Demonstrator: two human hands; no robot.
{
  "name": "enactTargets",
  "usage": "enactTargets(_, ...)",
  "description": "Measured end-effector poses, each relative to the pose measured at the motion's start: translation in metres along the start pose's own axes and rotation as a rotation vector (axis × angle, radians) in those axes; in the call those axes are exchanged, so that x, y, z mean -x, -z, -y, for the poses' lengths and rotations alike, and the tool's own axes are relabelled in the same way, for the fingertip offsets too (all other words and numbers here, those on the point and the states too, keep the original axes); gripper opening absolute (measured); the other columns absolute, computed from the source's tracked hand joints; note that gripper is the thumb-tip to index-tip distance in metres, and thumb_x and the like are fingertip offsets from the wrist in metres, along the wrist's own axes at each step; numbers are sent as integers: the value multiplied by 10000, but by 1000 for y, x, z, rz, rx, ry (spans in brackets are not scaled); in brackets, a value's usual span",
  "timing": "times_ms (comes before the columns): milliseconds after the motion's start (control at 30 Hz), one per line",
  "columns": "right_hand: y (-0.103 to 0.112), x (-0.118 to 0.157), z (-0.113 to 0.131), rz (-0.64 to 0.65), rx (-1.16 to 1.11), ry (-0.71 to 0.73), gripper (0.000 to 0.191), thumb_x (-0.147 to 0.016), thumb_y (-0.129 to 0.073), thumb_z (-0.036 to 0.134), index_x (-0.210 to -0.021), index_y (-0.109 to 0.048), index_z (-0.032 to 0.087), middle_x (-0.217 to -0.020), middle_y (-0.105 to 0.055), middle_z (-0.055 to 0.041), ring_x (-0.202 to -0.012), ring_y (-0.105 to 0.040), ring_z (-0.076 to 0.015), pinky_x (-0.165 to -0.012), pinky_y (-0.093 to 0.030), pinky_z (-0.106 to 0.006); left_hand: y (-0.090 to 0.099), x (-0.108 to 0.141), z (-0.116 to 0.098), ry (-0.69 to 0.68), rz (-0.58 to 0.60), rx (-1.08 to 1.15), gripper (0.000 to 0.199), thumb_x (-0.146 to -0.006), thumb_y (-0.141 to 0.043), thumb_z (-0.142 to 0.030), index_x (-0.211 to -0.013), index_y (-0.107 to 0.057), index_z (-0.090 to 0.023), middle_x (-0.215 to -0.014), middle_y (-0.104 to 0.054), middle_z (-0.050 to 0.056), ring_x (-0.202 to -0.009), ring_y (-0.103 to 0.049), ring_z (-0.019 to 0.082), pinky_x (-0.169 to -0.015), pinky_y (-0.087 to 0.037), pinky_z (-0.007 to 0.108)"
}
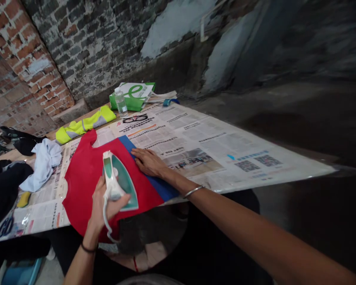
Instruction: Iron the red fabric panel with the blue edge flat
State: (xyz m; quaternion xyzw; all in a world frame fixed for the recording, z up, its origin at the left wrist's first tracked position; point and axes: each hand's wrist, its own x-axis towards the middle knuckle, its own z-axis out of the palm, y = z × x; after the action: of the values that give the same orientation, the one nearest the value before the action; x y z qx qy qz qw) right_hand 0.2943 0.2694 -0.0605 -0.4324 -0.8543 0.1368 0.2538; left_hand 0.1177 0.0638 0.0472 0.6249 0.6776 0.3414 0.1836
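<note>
My left hand point(102, 202) is wrapped round the handle of a white and green iron point(124, 182), its cord hanging down past the wrist. The iron is over a red garment piece point(80, 178) spread on the table; whether its soleplate touches the cloth I cannot tell. Along the right side of the red piece runs a blue strip of cloth point(158, 186). My right hand point(150, 161) lies flat with fingers stretched out, across the blue strip's edge and the newspaper beside it. Nothing shows in that hand.
Newspaper point(210, 130) covers the table. At the back are glasses point(135, 118), a plastic bottle point(121, 103), a green and white bag point(133, 95) and a yellow cloth point(84, 124). Left lie a pale blue cloth point(46, 162), dark clothing point(8, 190), a yellow sponge point(24, 199) and scissors point(6, 226).
</note>
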Motion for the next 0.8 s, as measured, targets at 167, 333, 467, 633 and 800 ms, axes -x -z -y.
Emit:
enactTargets(167,-3,-1,-3,-12,-13,6,551,-1017,-407,226,-1517,-637,194,-1617,-579,-123,-1517,-515,-277,-1283,-351,-559,21,95,36,21,-168,-174,508,-747,-838,-402,-1220,-803,-217,-1273,-773,137,-1207,-731,386,-1055,-622,522)
enactTargets(333,-5,1,-6,-7,-8,8,539,-1032,-390,244,-1500,-648,174,-1624,-574,-119,-1522,-512,-274,-1283,-361,-524,61,108,65,115,-238,-213,491,-788,-803,-462,-1204,-793,-201,-1284,-781,127,-1079,-779,338,-925,-658,418)
enactTargets(467,-8,2,-9,-17,-4,15,536,-1028,-410,247,-1504,-653,213,-1611,-588,-100,-1506,-532,-289,-1273,-377,-551,86,43,82,155,-222,-170,637,-798,-788,-475,-1353,-721,-171,-1371,-746,140,-1150,-748,344,-981,-631,456)
enactTargets(633,-9,1,-10,-4,16,12,549,-1028,-398,242,-1518,-643,195,-1619,-578,-113,-1510,-525,-305,-1270,-383,-564,88,-46,95,184,-344,-143,551,-784,-834,-387,-1287,-722,-192,-1220,-789,114,-1114,-751,303,-1035,-592,467)
enactTargets(800,-7,1,-8,-2,14,4,544,-1033,-393,247,-1511,-646,193,-1618,-581,-111,-1511,-525,-291,-1274,-378,-540,85,-54,99,211,-360,-146,556,-820,-832,-382,-1326,-700,-196,-1188,-787,111,-1082,-754,323,-1023,-593,489)
